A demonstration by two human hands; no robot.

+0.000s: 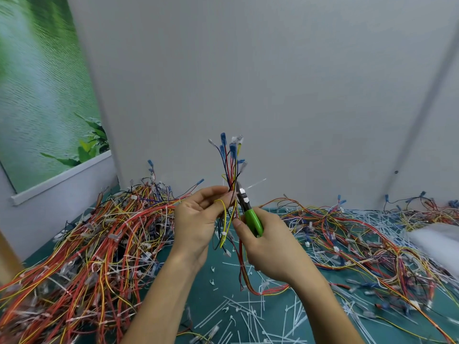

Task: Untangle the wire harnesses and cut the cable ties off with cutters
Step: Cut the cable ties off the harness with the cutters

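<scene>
My left hand [198, 219] grips a wire harness [231, 167] upright in the middle of the view; its red, blue, yellow and black wires end in blue and clear terminals at the top, and the lower ends hang down to the table. My right hand [268, 244] grips green-handled cutters [250, 214]. The cutters' black jaws sit against the bundle just above my left fingertips, at a white cable tie [255, 182] whose tail sticks out to the right.
A big heap of tangled harnesses [94, 244] covers the green table [206, 289] on the left. More loose wires [372, 239] spread on the right. Cut white cable ties [248, 316] litter the front. A grey wall stands close behind.
</scene>
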